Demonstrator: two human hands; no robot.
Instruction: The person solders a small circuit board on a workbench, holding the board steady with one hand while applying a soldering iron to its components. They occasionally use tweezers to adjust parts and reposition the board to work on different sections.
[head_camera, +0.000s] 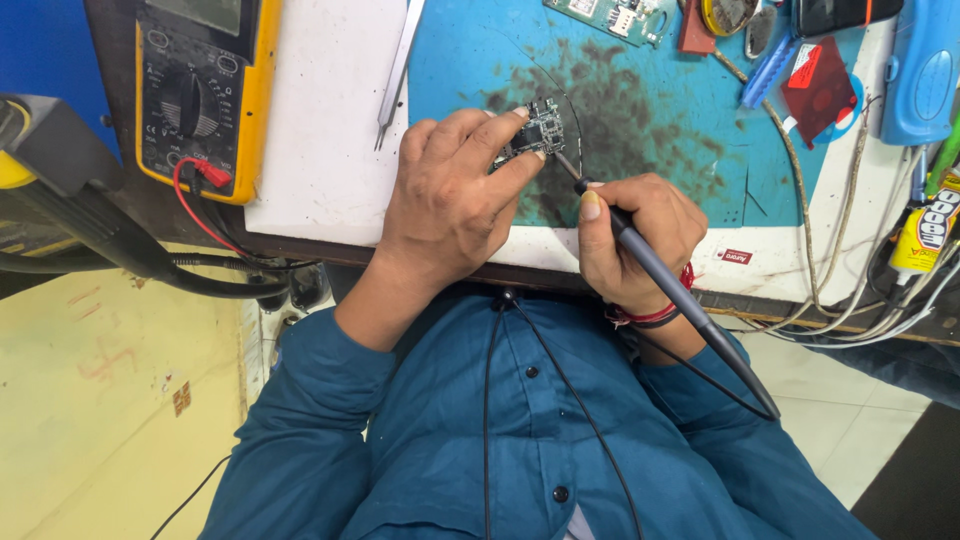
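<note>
— On the blue mat, mid-surface, how far along?
— Midway, I'd judge: left hand (450, 190) pinches the small circuit board (540, 130) flat, right hand (635, 235) grips a probe (650, 270), its tip touching the board's near edge.
— Any containers?
— None I can make out; tweezers (398, 70) lie loose, far left.

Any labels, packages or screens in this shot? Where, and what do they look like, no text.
Multimeter: top left, yellow case, black face, grey screen cut off by the frame edge.
Glue tube: right edge, yellow and white with dark print.
Small label: mat's front edge, white rectangle with red mark.
Red packet: upper right, translucent.
</note>
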